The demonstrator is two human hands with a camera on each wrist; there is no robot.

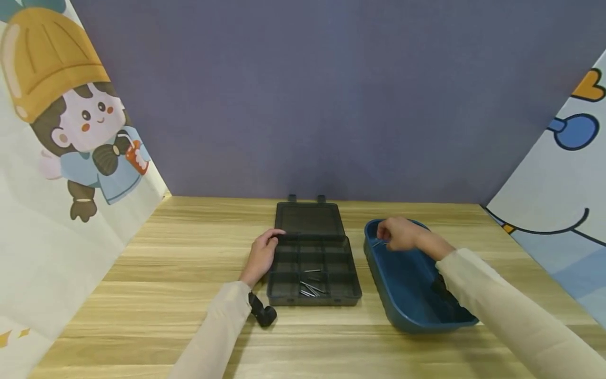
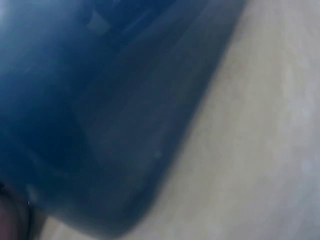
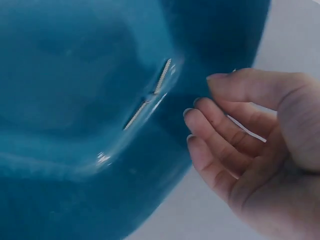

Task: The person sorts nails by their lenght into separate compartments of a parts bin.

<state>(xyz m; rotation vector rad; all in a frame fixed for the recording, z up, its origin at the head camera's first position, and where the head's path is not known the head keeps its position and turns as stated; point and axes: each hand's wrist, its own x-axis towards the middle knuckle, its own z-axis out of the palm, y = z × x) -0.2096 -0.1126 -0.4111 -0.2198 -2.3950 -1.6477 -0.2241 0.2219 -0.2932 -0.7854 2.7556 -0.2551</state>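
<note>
A dark see-through compartment box lies with its lid folded back. Several screws are in its front middle compartment. My left hand holds the box by its left side near the hinge, fingers bent over the far corner. Inside the far end of a blue bin, my right hand reaches down with fingers loosely bent. The right wrist view shows thumb and fingertips apart, with nothing visible between them, near two screws in the bin's corner. A blurred dark blue surface fills most of the left wrist view.
Box and bin stand side by side on a wooden table. A purple-grey panel rises behind, with cartoon-printed sheets on both sides. A black wrist camera sits under the left wrist.
</note>
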